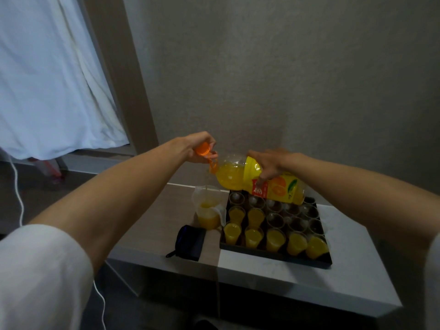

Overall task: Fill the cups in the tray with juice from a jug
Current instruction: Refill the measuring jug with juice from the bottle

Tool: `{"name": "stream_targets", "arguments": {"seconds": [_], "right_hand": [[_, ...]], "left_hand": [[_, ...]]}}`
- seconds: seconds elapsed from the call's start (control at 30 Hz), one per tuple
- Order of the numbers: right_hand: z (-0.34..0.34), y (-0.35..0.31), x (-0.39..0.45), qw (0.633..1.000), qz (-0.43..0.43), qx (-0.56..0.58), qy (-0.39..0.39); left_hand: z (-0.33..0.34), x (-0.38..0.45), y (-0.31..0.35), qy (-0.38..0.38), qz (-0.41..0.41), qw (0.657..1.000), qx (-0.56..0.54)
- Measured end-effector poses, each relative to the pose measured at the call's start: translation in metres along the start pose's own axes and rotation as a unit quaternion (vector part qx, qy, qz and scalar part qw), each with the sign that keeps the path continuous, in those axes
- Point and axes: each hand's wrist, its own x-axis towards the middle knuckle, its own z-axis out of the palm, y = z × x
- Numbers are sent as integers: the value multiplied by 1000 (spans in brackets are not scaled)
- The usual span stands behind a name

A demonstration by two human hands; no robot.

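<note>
The jug (207, 211) is being refilled: the right hand (271, 166) wraps around the tilted juice bottle (259, 184) and pours a thin stream from its neck into the jug, which stands on the table (352, 277) directly below the left hand (201, 147). That hand pinches the orange cap (203, 148), its torn ring dangling at the bottle's mouth, so both hands are occupied and sit close together above the jug. The jug looks roughly half full. Below the right hand lies the black tray (273, 254) of clear cups. I count 7 filled cups (275, 239): 5 across the row nearest the person and 2 at the left end of the next row. The remaining cups (275, 220) look empty; about 11 or 12 are visible, though the bottle hides part of the far row, so the total is uncertain. By my judgement the task is about a third done, and pouring from the jug into cups must resume once it is topped up. There is 1 jug, 1 bottle, 1 cap, 1 tray, and 1 dark pouch (190, 241) below the left forearm.
</note>
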Motion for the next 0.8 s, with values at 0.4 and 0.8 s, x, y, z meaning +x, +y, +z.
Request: {"name": "stream_targets", "arguments": {"seconds": [0.4, 0.8], "right_hand": [[-1, -3, 2, 1000, -1, 0, 3], [-2, -6, 2, 1000, 2, -5, 7]], "left_hand": [[-2, -4, -3, -5, 3, 1000, 0], [-6, -1, -4, 9, 10, 1000, 5]]}}
